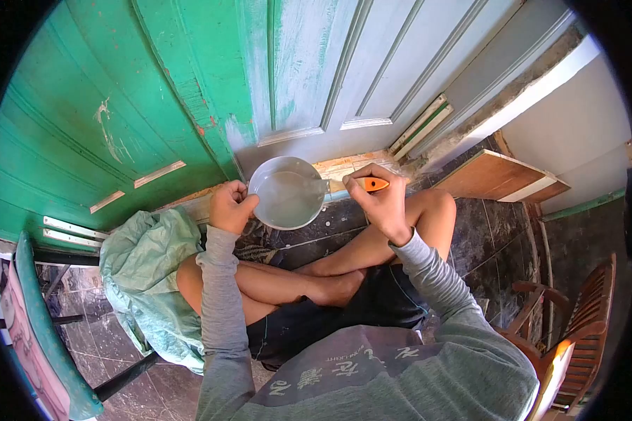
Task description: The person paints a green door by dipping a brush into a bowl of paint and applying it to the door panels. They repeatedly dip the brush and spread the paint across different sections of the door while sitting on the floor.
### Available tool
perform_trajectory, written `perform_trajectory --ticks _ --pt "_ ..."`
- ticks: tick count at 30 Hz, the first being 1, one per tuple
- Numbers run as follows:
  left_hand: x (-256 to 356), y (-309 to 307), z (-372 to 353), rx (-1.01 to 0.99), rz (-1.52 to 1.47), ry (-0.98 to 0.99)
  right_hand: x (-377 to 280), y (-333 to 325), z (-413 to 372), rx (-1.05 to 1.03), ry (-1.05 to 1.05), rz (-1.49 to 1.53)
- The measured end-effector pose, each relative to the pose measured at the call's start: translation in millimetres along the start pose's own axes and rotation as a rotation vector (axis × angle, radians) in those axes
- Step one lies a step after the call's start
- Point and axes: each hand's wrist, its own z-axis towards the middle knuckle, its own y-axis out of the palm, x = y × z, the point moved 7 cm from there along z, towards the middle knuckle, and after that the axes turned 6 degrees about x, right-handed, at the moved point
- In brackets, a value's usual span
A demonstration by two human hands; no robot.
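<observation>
our left hand has its fingers closed on the pot at its left rim; our right hand grips the brush opposite. we should best keep the pot level, drawing bristles lightly.

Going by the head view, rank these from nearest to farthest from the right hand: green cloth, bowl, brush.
1. Brush: gripped in the right hand.
2. Bowl: left of it, held by the left hand.
3. Green cloth: farther left, beside the left knee.
</observation>
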Motion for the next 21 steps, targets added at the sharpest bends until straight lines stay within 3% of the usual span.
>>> perform_trajectory --ticks 2,8,11,12,15,16,19,20,21 --pt "-2.7 -2.6 -0.2 -0.004 -0.003 -0.013 8.1 5.4 -2.9 -0.020 0.099 0.078" --pt "-9.4 0.2 0.8 -0.001 -0.052 -0.048 -8.5 -4.7 -2.6 0.079 -0.077 0.008" --pt "-11.0 -1.3 2.2 -0.010 -0.054 -0.058 2.3 -3.8 -1.9 0.063 0.052 0.069" --pt "-11.4 -0.5 2.2 -0.011 -0.105 -0.060 -5.7 -5.8 -2.2 0.079 -0.012 0.047" --pt "-12.0 -1.3 2.2 0.000 -0.084 -0.057 10.1 -0.6 -2.8 0.046 0.147 0.147" --pt "-11.6 -1.3 2.2 0.004 -0.093 -0.043 -10.6 -7.7 -2.2 0.084 0.009 0.033" --pt "-12.1 -2.3 2.0 0.013 -0.091 -0.032 9.1 2.6 -2.3 0.034 0.211 0.232" --pt "-12.1 -2.9 1.2 0.023 -0.108 -0.043 -3.2 -6.5 -3.7 0.084 0.045 0.066" --pt "-12.8 -2.8 1.3 0.019 -0.114 -0.040 2.4 -4.4 -4.8 0.066 0.101 0.131"
